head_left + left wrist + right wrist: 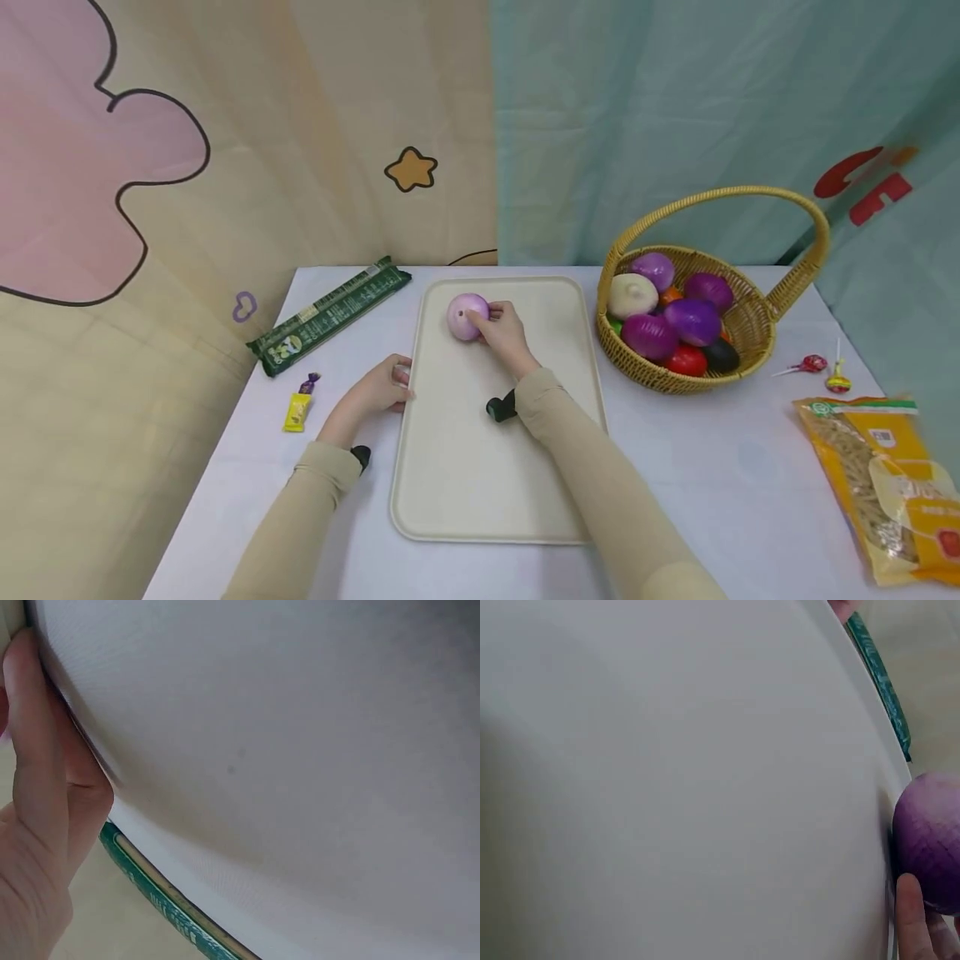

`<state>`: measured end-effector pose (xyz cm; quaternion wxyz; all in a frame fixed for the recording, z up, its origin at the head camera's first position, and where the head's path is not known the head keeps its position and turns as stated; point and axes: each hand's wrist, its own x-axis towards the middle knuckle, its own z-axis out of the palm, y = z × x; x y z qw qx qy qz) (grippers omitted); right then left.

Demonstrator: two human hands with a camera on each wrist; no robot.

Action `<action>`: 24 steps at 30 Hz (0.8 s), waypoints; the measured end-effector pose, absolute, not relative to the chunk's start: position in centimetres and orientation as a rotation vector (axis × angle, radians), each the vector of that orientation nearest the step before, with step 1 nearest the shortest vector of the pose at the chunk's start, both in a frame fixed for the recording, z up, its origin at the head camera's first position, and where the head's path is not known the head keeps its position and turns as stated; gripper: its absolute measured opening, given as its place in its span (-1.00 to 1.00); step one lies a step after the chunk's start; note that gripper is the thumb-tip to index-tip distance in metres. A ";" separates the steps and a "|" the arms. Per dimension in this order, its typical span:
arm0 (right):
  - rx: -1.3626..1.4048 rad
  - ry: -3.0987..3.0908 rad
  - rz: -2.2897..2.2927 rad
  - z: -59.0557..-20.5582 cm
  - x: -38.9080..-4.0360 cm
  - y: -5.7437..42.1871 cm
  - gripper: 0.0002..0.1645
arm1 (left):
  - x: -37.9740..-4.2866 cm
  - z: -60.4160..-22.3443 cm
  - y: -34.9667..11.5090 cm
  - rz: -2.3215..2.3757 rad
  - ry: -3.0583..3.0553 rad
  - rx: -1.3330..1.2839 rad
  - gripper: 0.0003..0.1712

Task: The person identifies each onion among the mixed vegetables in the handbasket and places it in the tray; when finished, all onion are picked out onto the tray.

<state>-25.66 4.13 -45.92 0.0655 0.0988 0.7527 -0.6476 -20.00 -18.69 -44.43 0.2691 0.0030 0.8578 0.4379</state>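
Observation:
A cream rectangular tray (442, 467) lies on the white-covered table. Near its far left corner, my right hand (512, 337) holds a pale purple onion (463, 315) with thumb and fingers. In the right wrist view the onion (930, 836) looks darker purple toward its lower side, and fingers (913, 919) lie against it. At the tray's left rim, my left hand (378, 387) grips the edge with bent fingers. The left wrist view shows that hand (37, 787) from the side, its fingertips partly hidden.
Right of the tray stands a wicker basket (652, 379) of onions and other vegetables. Two lollipops (813, 363) and an orange bag (885, 492) lie farther right. At left are a long green packet (330, 317) and a yellow-and-purple candy (297, 412). Curtains hang behind.

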 end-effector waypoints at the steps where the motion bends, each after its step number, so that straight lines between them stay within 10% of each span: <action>1: 0.304 2.305 -1.940 -46.1 -25.7 4.0 -0.28 | -20.0 -44.5 -18.7 1.178 2.313 0.014 -0.32; 9: 0.293 2.396 -1.855 -45.5 -24.9 4.4 -0.21 | -20.0 -44.5 -18.9 1.192 2.301 0.023 -0.32; 24: 0.023 2.812 -1.844 -35.9 -15.7 17.2 -0.66 | -19.9 -44.1 -18.8 1.186 2.304 0.035 -0.31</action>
